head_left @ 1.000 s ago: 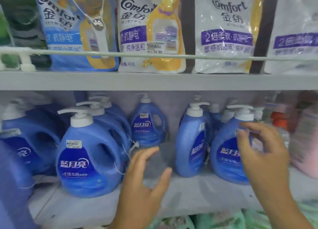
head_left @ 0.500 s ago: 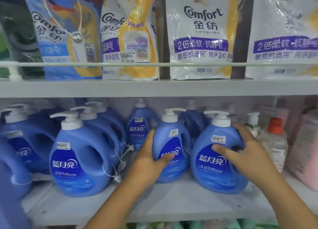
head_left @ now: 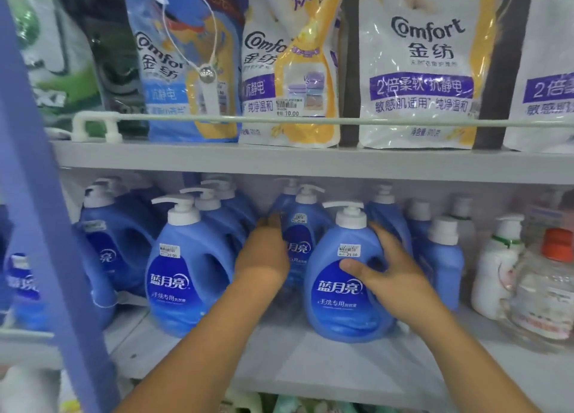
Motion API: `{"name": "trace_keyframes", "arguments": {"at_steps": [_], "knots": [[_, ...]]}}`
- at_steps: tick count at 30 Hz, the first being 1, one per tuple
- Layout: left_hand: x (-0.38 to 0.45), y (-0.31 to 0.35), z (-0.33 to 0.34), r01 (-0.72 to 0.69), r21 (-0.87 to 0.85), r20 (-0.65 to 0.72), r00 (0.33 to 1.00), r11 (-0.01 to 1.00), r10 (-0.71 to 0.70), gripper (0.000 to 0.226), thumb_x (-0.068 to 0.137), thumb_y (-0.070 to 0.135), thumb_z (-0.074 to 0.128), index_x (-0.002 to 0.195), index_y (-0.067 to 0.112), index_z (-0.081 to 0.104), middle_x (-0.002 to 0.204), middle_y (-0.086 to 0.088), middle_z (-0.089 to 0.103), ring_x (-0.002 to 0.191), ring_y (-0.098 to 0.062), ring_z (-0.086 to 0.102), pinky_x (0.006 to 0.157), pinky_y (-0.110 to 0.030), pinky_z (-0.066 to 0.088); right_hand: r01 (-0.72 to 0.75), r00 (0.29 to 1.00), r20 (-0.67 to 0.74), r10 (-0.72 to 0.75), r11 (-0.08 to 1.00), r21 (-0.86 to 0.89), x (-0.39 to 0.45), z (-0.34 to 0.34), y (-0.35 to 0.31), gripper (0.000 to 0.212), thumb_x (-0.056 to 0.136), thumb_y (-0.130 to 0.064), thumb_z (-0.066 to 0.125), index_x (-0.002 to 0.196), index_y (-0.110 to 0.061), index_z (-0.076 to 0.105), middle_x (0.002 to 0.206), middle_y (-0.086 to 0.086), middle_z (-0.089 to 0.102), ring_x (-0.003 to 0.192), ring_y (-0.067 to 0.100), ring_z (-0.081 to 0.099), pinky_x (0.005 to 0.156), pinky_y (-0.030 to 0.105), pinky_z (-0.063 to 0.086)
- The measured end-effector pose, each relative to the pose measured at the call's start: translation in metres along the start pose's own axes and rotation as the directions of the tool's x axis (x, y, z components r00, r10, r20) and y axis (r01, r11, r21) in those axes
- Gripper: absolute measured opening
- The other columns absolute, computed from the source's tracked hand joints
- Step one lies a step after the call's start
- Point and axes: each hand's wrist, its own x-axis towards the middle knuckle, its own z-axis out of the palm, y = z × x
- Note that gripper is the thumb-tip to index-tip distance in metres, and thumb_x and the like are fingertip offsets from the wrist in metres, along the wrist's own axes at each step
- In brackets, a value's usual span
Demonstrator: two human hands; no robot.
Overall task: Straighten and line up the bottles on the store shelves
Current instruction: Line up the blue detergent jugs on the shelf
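Observation:
Blue detergent bottles with white pump caps stand in rows on the grey lower shelf (head_left: 326, 366). My left hand (head_left: 264, 254) grips a narrower blue bottle (head_left: 302, 226) standing back in the row, its fingers wrapped round the left side. My right hand (head_left: 388, 266) holds a large front bottle (head_left: 338, 291) by its right side and handle, thumb across the label. Another large front bottle (head_left: 186, 273) stands upright just left of my left hand.
Comfort refill pouches (head_left: 422, 71) stand on the upper shelf behind a white rail (head_left: 279, 119). Small blue bottles (head_left: 444, 257), a white pump bottle (head_left: 497, 266) and a clear red-capped bottle (head_left: 549, 288) crowd the right. A blue upright post (head_left: 46, 195) crosses the left.
The narrower bottle in my left hand has gone further back into the row, behind the large front bottle. My right hand keeps its hold. The view has shifted left.

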Motion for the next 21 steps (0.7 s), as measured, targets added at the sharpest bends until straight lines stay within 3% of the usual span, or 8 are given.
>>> {"name": "trace_keyframes", "arguments": {"at_steps": [2,4,7,10,13,17,19,21], "knots": [[-0.030,-0.007,-0.030,-0.154,-0.122,-0.201,0.971,0.981,0.128,0.038,0.098,0.016,0.059,0.136,0.024,0.056,0.128,0.005,0.059,0.113,-0.012,0.059,0.097,-0.020,0.047,-0.015,1.000,0.023,0.015,1.000,0.020,0.007,0.010,-0.003,0.057,0.081,-0.040,0.083,0.115,-0.063,0.044,0.123,-0.030,0.059,0.105,-0.008,0.061,0.076,0.007,0.049],[-0.063,-0.020,-0.068,-0.279,-0.206,-0.417,0.892,0.938,0.174,0.028,0.098,0.013,0.060,0.123,0.024,0.064,0.119,0.014,0.060,0.109,0.003,0.055,0.095,-0.006,0.038,-0.056,0.996,0.068,0.051,0.996,0.074,0.017,0.018,0.000,0.054,0.079,-0.035,0.086,0.115,-0.055,0.050,0.115,-0.029,0.064,0.093,-0.016,0.064,0.069,0.008,0.052],[-0.084,-0.061,-0.096,-0.227,-0.308,-0.650,0.759,0.924,-0.030,0.021,0.096,0.006,0.064,0.114,0.016,0.066,0.114,0.005,0.064,0.109,-0.009,0.060,0.097,-0.016,0.042,-0.127,0.988,0.100,0.116,0.985,0.113,0.027,0.025,0.005,0.054,0.069,-0.036,0.092,0.111,-0.042,0.060,0.105,-0.021,0.073,0.090,-0.010,0.069,0.076,0.019,0.059],[-0.075,-0.099,-0.088,0.009,-0.566,-0.485,0.805,0.825,-0.342,0.039,0.095,0.024,0.068,0.132,0.019,0.057,0.131,0.003,0.060,0.122,-0.016,0.058,0.107,-0.033,0.044,-0.157,0.979,0.151,0.133,0.974,0.163,0.032,0.036,0.006,0.054,0.067,-0.034,0.092,0.113,-0.032,0.065,0.103,-0.012,0.078,0.094,0.006,0.075,0.080,0.031,0.062],[-0.071,-0.119,-0.073,0.163,-0.634,-0.270,0.870,0.756,-0.413,0.073,0.088,0.056,0.070,0.148,0.026,0.044,0.143,0.008,0.054,0.127,-0.010,0.054,0.106,-0.034,0.043,-0.187,0.974,0.159,0.160,0.967,0.172,0.037,0.050,0.010,0.057,0.067,-0.038,0.089,0.118,-0.024,0.067,0.108,-0.005,0.078,0.098,0.012,0.075,0.076,0.027,0.060],[-0.076,-0.138,-0.057,0.244,-0.674,-0.140,0.885,0.698,-0.445,0.061,0.094,0.027,0.070,0.148,0.032,0.043,0.126,0.008,0.062,0.106,-0.005,0.061,0.089,-0.029,0.044,-0.161,0.985,0.085,0.153,0.982,0.100,0.041,0.068,0.017,0.044,0.074,-0.042,0.088,0.113,-0.027,0.073,0.113,-0.006,0.075,0.100,0.007,0.073,0.072,0.019,0.059],[-0.076,-0.143,-0.056,0.277,-0.682,-0.108,0.877,0.677,-0.468,0.057,0.093,0.026,0.070,0.145,0.031,0.047,0.115,0.010,0.065,0.102,-0.006,0.064,0.082,-0.027,0.044,-0.144,0.987,0.090,0.133,0.982,0.120,0.043,0.074,0.015,0.047,0.074,-0.045,0.086,0.115,-0.025,0.072,0.114,-0.004,0.075,0.101,0.009,0.073,0.072,0.021,0.059],[-0.075,-0.146,-0.057,0.289,-0.699,-0.089,0.873,0.654,-0.480,0.055,0.092,0.026,0.072,0.142,0.031,0.050,0.109,0.021,0.064,0.094,0.008,0.059,0.076,-0.020,0.044,-0.156,0.983,0.121,0.137,0.974,0.163,0.045,0.079,0.012,0.047,0.076,-0.040,0.083,0.117,-0.022,0.071,0.111,-0.003,0.077,0.098,0.010,0.075,0.070,0.020,0.059]]}}
